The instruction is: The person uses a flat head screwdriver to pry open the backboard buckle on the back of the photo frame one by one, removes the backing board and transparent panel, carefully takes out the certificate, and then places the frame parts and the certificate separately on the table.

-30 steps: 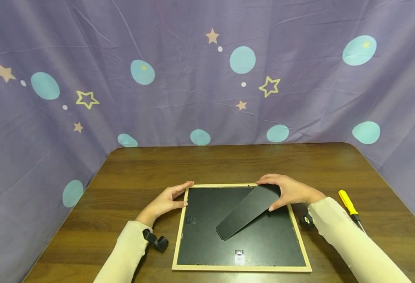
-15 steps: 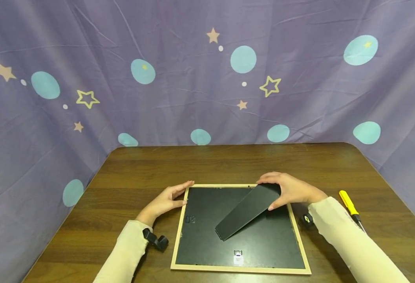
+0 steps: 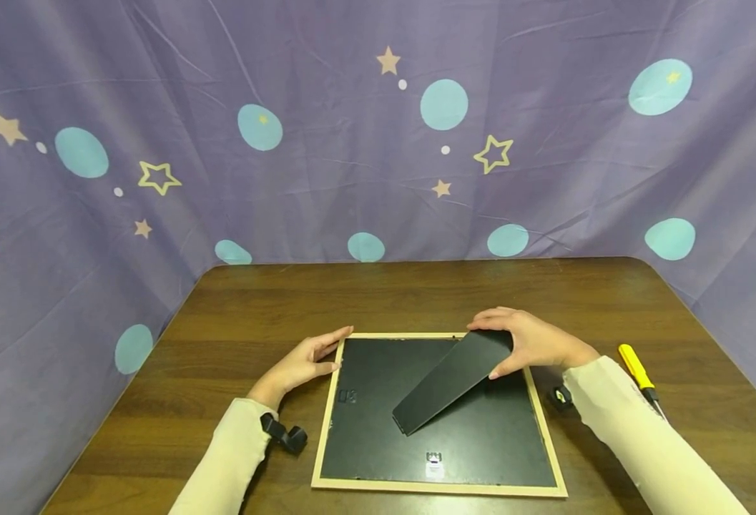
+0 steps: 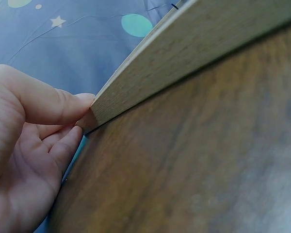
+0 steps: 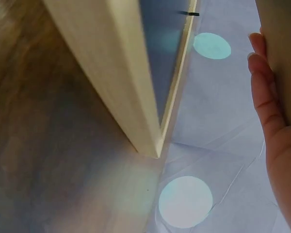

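A light wood picture frame (image 3: 438, 488) lies face down near the table's front edge, its black backing (image 3: 371, 400) up. A black easel stand (image 3: 448, 386) slants up from the backing toward the far right corner. My right hand (image 3: 532, 343) grips its raised wide end, fingers over the top and thumb beneath. My left hand (image 3: 303, 365) rests against the frame's far left corner with fairly straight fingers. In the left wrist view the thumb (image 4: 53, 104) touches the corner of the frame (image 4: 184, 53). The right wrist view shows the frame's rail (image 5: 111, 73) and my right hand (image 5: 279, 141).
A yellow-handled screwdriver (image 3: 636, 373) lies on the brown wooden table (image 3: 416, 293) to the right of my right forearm. Purple cloth (image 3: 352, 157) with stars and blue dots hangs behind the table and along both its sides.
My right hand has lifted the stand's wide end very slightly. My left hand and the frame stay where they were.
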{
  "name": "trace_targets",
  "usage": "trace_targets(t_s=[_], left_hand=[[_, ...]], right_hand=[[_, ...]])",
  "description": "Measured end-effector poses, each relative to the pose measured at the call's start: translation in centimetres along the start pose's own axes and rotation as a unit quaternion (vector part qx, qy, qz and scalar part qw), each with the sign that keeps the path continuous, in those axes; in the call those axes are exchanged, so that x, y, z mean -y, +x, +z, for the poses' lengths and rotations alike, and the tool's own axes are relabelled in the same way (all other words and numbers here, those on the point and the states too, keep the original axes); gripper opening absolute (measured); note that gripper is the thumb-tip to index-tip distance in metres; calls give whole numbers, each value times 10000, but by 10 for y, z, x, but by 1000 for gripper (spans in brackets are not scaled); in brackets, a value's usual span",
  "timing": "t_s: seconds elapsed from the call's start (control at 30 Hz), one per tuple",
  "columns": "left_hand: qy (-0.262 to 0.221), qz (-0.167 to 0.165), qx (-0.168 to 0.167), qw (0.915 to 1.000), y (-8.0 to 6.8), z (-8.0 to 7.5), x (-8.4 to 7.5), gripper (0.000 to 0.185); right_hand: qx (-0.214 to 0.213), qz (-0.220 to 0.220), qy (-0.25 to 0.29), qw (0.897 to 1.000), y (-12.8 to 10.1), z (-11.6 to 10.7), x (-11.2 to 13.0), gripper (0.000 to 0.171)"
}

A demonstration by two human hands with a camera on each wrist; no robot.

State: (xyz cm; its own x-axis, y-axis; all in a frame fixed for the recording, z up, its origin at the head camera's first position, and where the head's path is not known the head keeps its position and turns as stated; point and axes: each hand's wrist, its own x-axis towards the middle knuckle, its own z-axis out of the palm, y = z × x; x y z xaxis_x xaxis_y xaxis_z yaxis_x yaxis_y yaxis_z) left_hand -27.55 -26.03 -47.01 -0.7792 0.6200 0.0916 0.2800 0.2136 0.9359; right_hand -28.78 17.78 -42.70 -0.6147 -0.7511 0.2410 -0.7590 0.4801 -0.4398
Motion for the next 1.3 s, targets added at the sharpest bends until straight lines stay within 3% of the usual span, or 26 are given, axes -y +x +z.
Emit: trace_targets(t_s=[0.53,1.03,1.3], left_hand=[[210,22,82,9997,1,-1,-1,69],[334,21,11,9994,1,-1,1,72],[446,-116,2,9989,0,-1,-1,72]], right_hand=[[-152,-44,151,9998,-3,-2,0,76],[-132,-161,-104,9997,-3,-14,5,76],[-134,16,3,9999,-5,-19,9,76]])
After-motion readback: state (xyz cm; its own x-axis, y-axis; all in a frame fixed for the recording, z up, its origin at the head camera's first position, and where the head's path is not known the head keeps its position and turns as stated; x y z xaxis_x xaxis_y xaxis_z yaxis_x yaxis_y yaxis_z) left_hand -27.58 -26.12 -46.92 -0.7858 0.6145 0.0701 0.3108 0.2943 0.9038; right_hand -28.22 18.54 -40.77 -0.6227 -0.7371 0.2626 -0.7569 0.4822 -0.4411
